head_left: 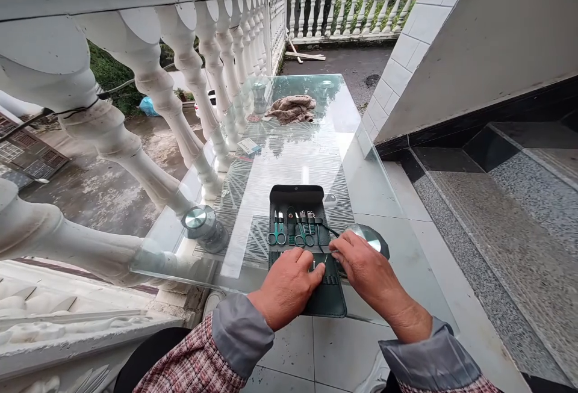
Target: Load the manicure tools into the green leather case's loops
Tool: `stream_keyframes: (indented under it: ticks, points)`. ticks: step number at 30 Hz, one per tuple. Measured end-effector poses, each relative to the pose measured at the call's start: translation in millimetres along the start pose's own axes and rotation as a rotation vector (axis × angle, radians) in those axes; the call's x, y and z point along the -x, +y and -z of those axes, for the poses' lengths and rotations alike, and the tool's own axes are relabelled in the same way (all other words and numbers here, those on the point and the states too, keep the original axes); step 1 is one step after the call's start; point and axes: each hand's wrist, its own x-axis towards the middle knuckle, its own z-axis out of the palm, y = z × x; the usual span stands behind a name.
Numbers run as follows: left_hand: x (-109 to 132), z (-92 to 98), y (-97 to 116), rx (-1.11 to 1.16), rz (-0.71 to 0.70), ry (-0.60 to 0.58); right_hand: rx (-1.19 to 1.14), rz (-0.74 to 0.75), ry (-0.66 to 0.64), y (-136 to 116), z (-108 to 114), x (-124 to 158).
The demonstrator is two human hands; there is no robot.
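Note:
A dark green manicure case (336, 303) lies unfolded near the close edge of the glass table. In its upper half, small scissors (277, 236), a second pair of scissors (304, 238), nail clippers (311, 219) and other green-handled tools sit under loops. My left hand (291, 281) is closed over the case's lower half, thumb pointing right, hiding some of the tools there. At the case's right edge, my right hand (361, 260) is pinched closed by a slim tool or strap; its fingertips hide what they grip.
The glass table (388, 200) stands on faceted supports (205, 230). Farther along it lie a crumpled brown cloth (291, 109) and a small packet (249, 146). A white balustrade (153, 89) runs along the left; stone steps (487, 212) rise at the right.

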Motion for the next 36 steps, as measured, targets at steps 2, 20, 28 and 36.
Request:
stream_keyframes:
  ticks: [2, 20, 28, 36]
  points:
    - [0, -0.7, 0, 0.005, 0.001, -0.003, -0.053, -0.017, 0.006, -2, -3, 0]
    - [0, -4.2, 1, -0.065, -0.004, 0.009, 0.023, -0.2, 0.099, -10, -13, -7]
    - [0, -3.9, 2, -0.027, 0.006, 0.017, -0.055, -0.281, -0.04, -15, -10, -6]
    - [1, -6.4, 1, -0.031, 0.014, 0.026, -0.128, -0.246, 0.009, -8, -12, -9]
